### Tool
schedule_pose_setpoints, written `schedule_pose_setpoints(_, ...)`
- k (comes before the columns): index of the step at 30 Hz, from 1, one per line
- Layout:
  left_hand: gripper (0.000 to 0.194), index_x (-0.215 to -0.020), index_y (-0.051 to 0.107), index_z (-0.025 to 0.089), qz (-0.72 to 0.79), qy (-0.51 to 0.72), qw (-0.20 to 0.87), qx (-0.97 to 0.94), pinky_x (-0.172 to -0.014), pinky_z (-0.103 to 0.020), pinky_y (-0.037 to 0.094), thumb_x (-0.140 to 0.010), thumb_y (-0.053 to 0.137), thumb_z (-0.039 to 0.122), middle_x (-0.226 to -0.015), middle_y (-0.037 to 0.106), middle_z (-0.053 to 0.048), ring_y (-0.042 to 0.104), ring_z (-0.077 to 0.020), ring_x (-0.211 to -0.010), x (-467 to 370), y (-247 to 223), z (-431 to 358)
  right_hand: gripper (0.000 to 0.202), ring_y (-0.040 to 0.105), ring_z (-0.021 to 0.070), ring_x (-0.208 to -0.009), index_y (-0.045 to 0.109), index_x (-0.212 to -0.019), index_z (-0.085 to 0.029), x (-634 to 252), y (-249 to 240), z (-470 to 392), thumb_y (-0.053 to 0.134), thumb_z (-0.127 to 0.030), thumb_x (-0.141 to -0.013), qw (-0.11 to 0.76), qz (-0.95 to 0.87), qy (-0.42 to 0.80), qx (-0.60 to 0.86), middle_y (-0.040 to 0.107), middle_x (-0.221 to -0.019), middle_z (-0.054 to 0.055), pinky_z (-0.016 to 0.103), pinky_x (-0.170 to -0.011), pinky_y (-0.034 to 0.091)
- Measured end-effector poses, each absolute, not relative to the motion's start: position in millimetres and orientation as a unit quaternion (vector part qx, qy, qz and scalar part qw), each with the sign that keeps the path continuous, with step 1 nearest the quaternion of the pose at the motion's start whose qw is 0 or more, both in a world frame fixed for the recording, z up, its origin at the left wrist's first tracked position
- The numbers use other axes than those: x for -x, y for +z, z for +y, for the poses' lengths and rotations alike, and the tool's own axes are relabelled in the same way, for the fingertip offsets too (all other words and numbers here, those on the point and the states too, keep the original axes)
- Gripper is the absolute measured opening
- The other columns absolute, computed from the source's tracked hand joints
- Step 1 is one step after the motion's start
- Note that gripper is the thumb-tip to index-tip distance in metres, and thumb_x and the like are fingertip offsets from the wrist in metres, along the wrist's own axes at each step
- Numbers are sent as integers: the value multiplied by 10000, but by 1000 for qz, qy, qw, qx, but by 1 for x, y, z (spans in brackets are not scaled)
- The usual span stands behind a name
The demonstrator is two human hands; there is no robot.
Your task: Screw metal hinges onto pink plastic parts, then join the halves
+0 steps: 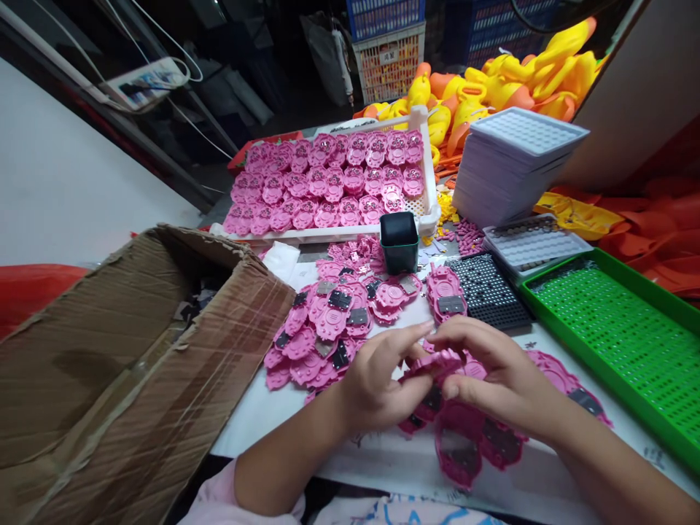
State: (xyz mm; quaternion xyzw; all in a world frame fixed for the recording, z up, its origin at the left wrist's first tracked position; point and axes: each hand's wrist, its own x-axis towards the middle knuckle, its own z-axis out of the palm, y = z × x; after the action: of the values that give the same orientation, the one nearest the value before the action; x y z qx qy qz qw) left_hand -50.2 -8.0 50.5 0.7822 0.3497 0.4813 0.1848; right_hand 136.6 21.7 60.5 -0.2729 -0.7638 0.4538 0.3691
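Observation:
Between my two hands is a pink plastic toy casing [437, 362], tilted, with its edge toward me. My left hand [383, 375] pinches its left side with thumb and fingers, and my right hand [486, 368] grips the right side, the thumb pressing near the lower edge. Under the hands lie several loose pink casing halves [459, 448] with dark panels; my fingers partly hide them. To the left of my hands spreads a heap of pink casing halves [328, 321], some with black or grey rectangular pieces. One more casing [445, 292] lies just beyond my fingertips.
A white tray [339, 235] with rows of pink casings stands at the back. Near it are a dark green cup [399, 251], a black perforated mat [486, 292] and stacked white trays [492, 175]. A green tray [628, 350] lies right; a cardboard box [219, 379] stands left.

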Motion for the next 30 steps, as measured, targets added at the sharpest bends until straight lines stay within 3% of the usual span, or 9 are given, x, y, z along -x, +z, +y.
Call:
schedule_pose_setpoints(5, 507, -1201, 468, 225, 454, 545, 313, -632, -634, -165, 506, -751, 680, 124, -740, 626, 22, 623, -83, -671, 42, 52, -9, 217, 592, 166, -827, 610, -969, -209, -131, 57, 20, 653, -350, -810, 354, -687, 539, 335, 624, -903, 47, 283, -713, 507)
schedule_pose_setpoints(9, 522, -1212, 456, 197, 489, 521, 356, -602, -702, -226, 521, -759, 704, 275, -848, 664, -36, 652, -139, -798, 45, 64, -4, 236, 639, 156, -818, 609, -1004, -211, -126, 54, 20, 663, -318, -801, 376, -588, 633, 334, 667, -916, 44, 279, -725, 543)
schedule_pose_setpoints(12, 374, -1164, 522, 177, 493, 487, 302, -655, -734, -261, 505, -860, 555, 392, -939, 667, -75, 635, -162, -854, 69, 80, 18, 228, 632, 138, -781, 616, -982, -219, -129, 52, 20, 688, -304, -783, 415, -555, 627, 356, 668, -909, 32, 254, -685, 541)
schedule_pose_setpoints(14, 290, -903, 632, 153, 575, 442, 172, -667, -761, -268, 479, -904, 459, 386, -864, 668, -67, 616, -164, -833, 89, 91, 43, 217, 619, 128, -734, 620, -955, -216, -133, 52, 22, 699, -309, -775, 440, -544, 610, 372, 666, -870, 26, 241, -644, 533)
schedule_pose_setpoints(17, 252, -928, 671, 145, 654, 250, 88, -708, -786, -275, 458, -861, 499, 316, -911, 690, -63, 612, -173, -824, 114, 99, 88, 204, 605, 121, -694, 622, -927, -206, -136, 51, 24, 697, -323, -778, 455, -546, 593, 379, 661, -827, 24, 232, -611, 522)
schedule_pose_setpoints(18, 245, -950, 684, 150, 659, 164, 79, -729, -814, -276, 447, -845, 501, 276, -956, 695, -66, 612, -181, -872, 119, 99, 103, 203, 604, 121, -693, 622, -925, -202, -137, 51, 24, 694, -326, -781, 455, -548, 591, 379, 660, -823, 26, 233, -608, 521)
schedule_pose_setpoints(21, 186, -838, 724, 136, 664, 72, 93, -738, -789, -290, 445, -741, 584, 210, -879, 715, -92, 624, -212, -835, 123, 88, 134, 206, 612, 131, -712, 620, -934, -193, -136, 50, 25, 682, -330, -792, 447, -561, 590, 371, 661, -839, 39, 248, -624, 528)
schedule_pose_setpoints(25, 155, -766, 734, 143, 661, 7, 115, -742, -714, -284, 448, -662, 640, 209, -781, 714, -90, 623, -210, -727, 120, 69, 150, 202, 617, 136, -736, 624, -963, -198, -135, 50, 24, 666, -319, -806, 441, -589, 578, 353, 660, -868, 38, 268, -663, 529)
schedule_pose_setpoints(30, 207, -816, 730, 152, 663, -4, 115, -740, -717, -276, 447, -638, 629, 178, -839, 711, -95, 627, -214, -772, 122, 54, 152, 209, 619, 143, -751, 630, -998, -199, -137, 51, 23, 649, -307, -820, 435, -613, 558, 351, 668, -862, 40, 271, -664, 514)
